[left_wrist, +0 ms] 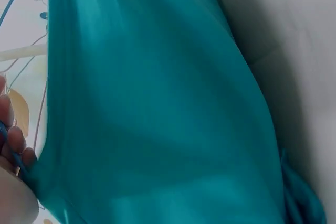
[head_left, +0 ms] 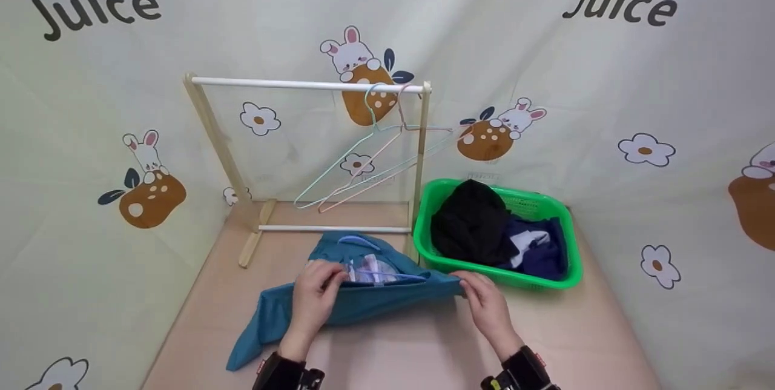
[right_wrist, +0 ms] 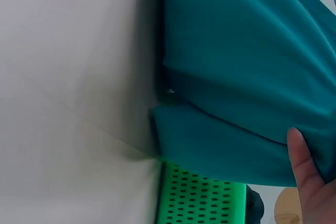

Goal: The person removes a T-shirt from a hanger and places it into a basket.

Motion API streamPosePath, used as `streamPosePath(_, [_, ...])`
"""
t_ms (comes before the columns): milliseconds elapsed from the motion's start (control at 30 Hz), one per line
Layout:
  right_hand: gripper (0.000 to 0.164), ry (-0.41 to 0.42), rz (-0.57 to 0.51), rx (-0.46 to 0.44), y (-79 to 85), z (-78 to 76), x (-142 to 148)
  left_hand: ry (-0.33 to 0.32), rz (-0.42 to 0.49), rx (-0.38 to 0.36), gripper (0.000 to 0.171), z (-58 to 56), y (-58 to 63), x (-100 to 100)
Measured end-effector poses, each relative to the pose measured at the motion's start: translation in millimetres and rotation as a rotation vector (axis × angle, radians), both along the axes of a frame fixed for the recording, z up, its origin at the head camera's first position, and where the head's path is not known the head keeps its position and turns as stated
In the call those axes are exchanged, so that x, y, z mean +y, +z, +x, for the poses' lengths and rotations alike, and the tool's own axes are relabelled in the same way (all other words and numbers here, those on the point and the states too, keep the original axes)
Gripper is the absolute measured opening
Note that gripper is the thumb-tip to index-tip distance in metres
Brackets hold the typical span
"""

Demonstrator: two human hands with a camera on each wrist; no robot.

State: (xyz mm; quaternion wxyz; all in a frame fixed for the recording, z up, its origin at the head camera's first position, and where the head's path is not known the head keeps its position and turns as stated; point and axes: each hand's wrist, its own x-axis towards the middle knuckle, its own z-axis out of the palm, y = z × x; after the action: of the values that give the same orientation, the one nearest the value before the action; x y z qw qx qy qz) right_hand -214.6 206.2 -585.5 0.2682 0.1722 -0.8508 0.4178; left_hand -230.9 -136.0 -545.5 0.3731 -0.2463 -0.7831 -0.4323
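Observation:
A teal shirt (head_left: 387,302) is stretched between my two hands, with its opening turned up and a patterned pale patch showing inside. A blue hanger (head_left: 396,276) lies partly in that opening, the rest hidden by cloth. My left hand (head_left: 315,290) pinches the shirt's edge at the left; in the left wrist view, the blue wire runs across the fingers (left_wrist: 16,140). My right hand (head_left: 484,305) grips the shirt's right end between thumb and fingers, the thumb (right_wrist: 302,156) lying over the cloth. One sleeve-like part (head_left: 257,323) trails at lower left.
Behind the shirt stands a wooden rack (head_left: 212,135) with a white rail (head_left: 272,83). A green hanger (head_left: 330,175) and a pink hanger (head_left: 363,166) hang from it. To the right, a green basket (head_left: 569,238) holds black cloth (head_left: 469,223) and navy cloth (head_left: 548,257).

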Motion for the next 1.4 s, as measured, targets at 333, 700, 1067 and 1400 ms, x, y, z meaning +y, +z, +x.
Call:
streamPosePath(333, [0.013,-0.168,-0.097,-0.080,1.0,11.3,31,0.089,0.127,-0.045,0.009,5.1,3.9,-5])
streamPosePath(700, [0.024,-0.056,0.035,-0.251,-13.0,6.5,20,0.083,-0.014,0.071,0.007,-1.6,-4.8,18])
streamPosePath(1067, [0.068,0.027,0.175,-0.031,-13.2,4.1,11,0.079,-0.083,0.058,0.025,8.6,-23.9,40])
streamPosePath(1400, [0.015,0.125,0.137,-0.105,-13.7,8.1,4,0.085,-0.099,0.024,0.011,9.2,-23.9,50])
